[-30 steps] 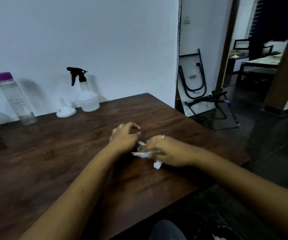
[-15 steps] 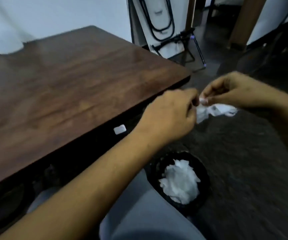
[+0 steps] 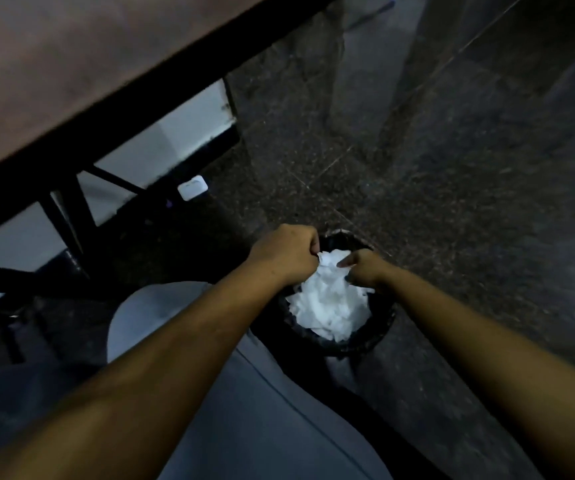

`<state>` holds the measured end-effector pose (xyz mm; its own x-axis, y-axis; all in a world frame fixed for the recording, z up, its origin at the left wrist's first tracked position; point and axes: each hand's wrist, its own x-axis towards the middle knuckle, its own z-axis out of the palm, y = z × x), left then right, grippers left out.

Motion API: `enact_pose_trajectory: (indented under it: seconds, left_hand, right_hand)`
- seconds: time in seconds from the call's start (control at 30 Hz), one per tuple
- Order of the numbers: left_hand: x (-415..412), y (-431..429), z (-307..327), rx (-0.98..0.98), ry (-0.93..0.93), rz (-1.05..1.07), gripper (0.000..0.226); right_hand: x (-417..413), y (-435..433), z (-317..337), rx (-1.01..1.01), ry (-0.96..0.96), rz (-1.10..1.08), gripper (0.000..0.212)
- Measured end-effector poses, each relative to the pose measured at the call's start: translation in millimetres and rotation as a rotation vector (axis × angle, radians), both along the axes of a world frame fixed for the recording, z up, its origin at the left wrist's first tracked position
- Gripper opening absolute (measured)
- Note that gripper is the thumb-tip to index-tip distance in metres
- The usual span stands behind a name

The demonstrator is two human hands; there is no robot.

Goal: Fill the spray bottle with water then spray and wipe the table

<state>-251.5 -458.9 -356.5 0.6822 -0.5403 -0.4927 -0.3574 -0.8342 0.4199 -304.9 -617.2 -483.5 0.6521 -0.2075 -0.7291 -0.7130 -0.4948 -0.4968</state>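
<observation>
— Where are the hands?

— Both are low over a black bin (image 3: 381, 336) on the floor (image 3: 452, 168), close together but not touching. The left hand (image 3: 284, 254) is balled, its fingers curled down and pinching the top edge of a white tissue (image 3: 329, 259). The right hand (image 3: 362, 268) comes in from the other side, thumb and forefinger nipping the same tissue.

— Is the tissue in the bin or above it?

— It hangs between the two hands just above the opening. Below it the bin holds a heap of white paper (image 3: 327, 310), and the light is too dim to show where the tissue ends and the heap begins.

— And the table?

— The table (image 3: 71, 64) runs across the upper left, brown top blurred, its dark edge slanting down to the left. Under it show the black bars of its frame (image 3: 68, 202). The bin stands off to the right of the table, beside the person's knee in grey trousers (image 3: 244, 393).

— Anything else down there?

— A small white block (image 3: 192, 187) lies on the floor near the table's frame, well apart from the bin.
</observation>
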Motion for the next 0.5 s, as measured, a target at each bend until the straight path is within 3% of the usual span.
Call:
enact_pose_trajectory:
  seconds: [0.17, 0.33, 0.5]
  left_hand:
    - [4.7, -6.8, -17.1, 0.011, -0.006, -0.011, 0.012]
    - [1.0, -6.8, -23.1, 0.042, 0.005, -0.049, 0.009]
    - [-6.1, -4.4, -24.1, 0.042, -0.013, -0.045, 0.013]
  right_hand:
    - [0.5, 5.6, -27.7, -0.136, -0.056, 0.045, 0.041]
    - [-1.1, 6.4, -37.9, -0.224, 0.012, -0.015, 0.03]
    - [-2.2, 4.4, -35.2, -0.178, 0.043, 0.012, 0.028]
